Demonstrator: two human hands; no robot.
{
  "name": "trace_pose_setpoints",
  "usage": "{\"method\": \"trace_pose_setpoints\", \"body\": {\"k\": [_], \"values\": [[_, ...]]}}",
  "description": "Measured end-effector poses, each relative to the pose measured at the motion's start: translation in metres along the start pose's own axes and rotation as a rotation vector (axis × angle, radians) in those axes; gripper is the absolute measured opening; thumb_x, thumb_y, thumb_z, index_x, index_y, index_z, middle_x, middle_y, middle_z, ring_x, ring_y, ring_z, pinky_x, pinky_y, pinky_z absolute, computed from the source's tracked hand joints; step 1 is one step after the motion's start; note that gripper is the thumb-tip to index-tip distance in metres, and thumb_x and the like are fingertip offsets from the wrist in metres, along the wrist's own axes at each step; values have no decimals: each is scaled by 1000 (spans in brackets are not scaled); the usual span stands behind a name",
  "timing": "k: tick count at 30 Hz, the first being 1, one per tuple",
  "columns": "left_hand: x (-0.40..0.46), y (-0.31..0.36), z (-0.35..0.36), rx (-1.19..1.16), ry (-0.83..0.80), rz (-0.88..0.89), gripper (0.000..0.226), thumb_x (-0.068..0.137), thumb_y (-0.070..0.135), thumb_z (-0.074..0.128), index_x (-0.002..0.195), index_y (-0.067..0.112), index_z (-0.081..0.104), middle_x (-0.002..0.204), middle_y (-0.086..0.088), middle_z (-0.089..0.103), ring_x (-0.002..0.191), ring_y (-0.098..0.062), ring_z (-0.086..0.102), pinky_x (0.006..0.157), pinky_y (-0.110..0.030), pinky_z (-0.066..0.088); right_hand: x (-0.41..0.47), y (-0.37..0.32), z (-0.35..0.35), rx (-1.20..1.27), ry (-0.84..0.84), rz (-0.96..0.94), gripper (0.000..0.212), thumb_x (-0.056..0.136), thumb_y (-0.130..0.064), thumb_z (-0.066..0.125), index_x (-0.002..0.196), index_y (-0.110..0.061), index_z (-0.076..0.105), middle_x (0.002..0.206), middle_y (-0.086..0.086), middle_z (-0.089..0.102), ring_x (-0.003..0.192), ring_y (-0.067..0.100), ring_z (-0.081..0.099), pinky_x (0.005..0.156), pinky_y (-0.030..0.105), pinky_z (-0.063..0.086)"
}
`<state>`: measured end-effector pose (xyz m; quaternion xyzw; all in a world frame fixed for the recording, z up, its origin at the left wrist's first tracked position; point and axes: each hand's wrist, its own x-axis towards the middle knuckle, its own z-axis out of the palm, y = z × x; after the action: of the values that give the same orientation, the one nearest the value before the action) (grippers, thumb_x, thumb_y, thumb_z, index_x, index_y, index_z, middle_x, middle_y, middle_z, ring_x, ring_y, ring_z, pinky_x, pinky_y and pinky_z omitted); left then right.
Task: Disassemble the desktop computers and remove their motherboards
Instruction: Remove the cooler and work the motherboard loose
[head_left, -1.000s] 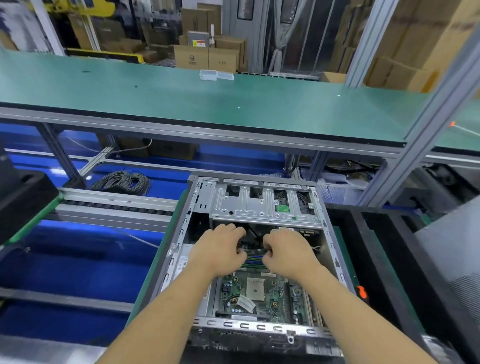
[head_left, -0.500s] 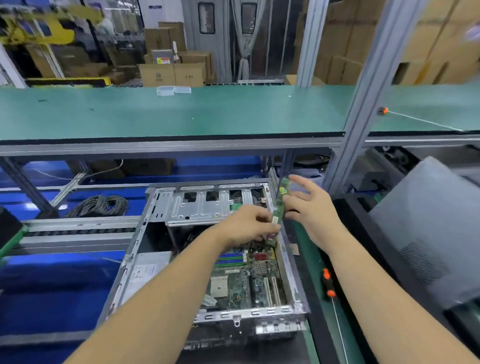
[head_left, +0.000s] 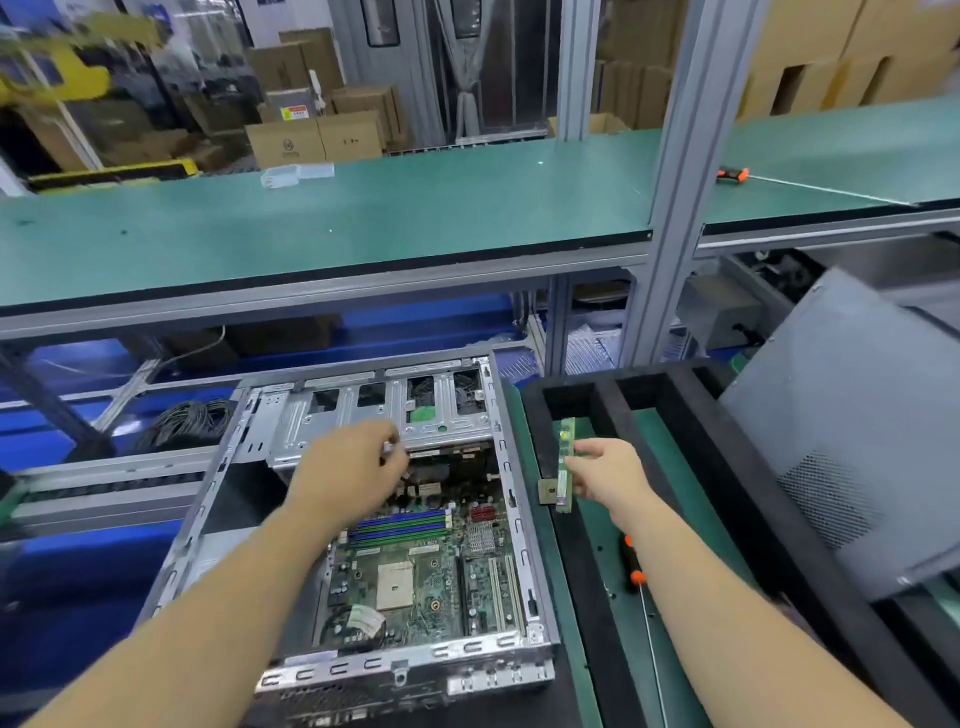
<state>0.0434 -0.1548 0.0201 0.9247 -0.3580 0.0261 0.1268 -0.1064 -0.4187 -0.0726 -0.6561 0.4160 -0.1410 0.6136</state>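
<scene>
Clearing memory: right hand (head_left: 605, 470) pinched a RAM stick (head_left: 565, 464) over the tray (head_left: 613, 415); left hand (head_left: 350, 470), loosely curled, seemingly empty, reached into the case (head_left: 511, 499); next, set it down.

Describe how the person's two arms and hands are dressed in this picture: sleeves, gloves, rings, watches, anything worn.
Nothing is worn on either one. The left hand and the right hand are both bare, with no gloves and no rings to be seen on the parts that show. Both forearms are uncovered as far as the bottom edge of the picture: no sleeve, cuff, watch or wrist strap shows.
</scene>
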Motion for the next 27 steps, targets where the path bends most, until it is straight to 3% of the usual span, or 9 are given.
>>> {"method": "trace_pose_setpoints", "body": {"k": [3,5,11,16,19,21,23,25,27], "values": [[-23,-58,8,243,-11,-39,22,97,39,50,83,24,60,76,6,63,71,-16,60,62,-32,44,20,23,9,-336,-29,-35,33,89,-7,69,122,-3,68,121,10,68,101,22,66,94,36,52],[-35,-75,20,326,-36,-44,25,96,42,50,90,23,65,81,5,64,80,-20,62,69,-35,45,26,29,19,-414,-41,-36,34,87,-7,72,121,-5,69,122,9,69,114,24,63,101,32,47],[-34,-86,29,18,2,-170,13,93,35,58,88,26,66,77,10,64,75,-15,61,68,-35,51,33,36,46,-478,-64,-15,31,84,-5,75,114,-7,72,115,8,70,106,22,63,85,19,40],[-34,-90,35,39,-45,-159,14,92,40,55,84,30,60,73,11,60,69,-6,56,61,-32,51,27,40,56,-621,-30,-65,12,85,-4,64,79,-10,73,87,6,69,92,23,65,71,20,41],[-34,-91,36,36,-55,-170,13,91,40,54,83,31,59,72,11,60,67,-5,56,57,-28,46,22,24,52,-630,1,-98,17,89,-10,60,94,-6,76,100,10,73,93,24,65,75,23,44],[-34,-90,35,41,-66,-167,11,90,39,53,83,32,59,73,12,60,68,-4,55,55,-26,43,14,1,50,-562,56,-193,26,92,-12,57,113,-8,72,113,9,71,102,23,64,85,25,45],[-34,-89,35,42,-86,-166,10,88,38,52,84,32,58,73,12,60,68,-4,55,56,-25,42,-6,-31,54,-432,128,-330,28,93,-13,54,118,-14,68,108,3,71,94,16,63,83,25,46],[-34,-89,34,23,-100,-176,10,86,38,50,84,32,58,75,13,60,69,-2,55,56,-25,42,-35,-63,67,-355,149,-566,19,92,-13,53,102,-19,68,84,-7,67,72,6,58,66,25,45],[-35,-89,34,-1,-102,-191,10,86,38,49,86,34,58,76,16,61,70,-1,55,55,-24,39,-67,-84,87,-422,9,-824,14,89,-15,51,85,-19,64,67,-11,59,59,6,52,55,26,43]]}}
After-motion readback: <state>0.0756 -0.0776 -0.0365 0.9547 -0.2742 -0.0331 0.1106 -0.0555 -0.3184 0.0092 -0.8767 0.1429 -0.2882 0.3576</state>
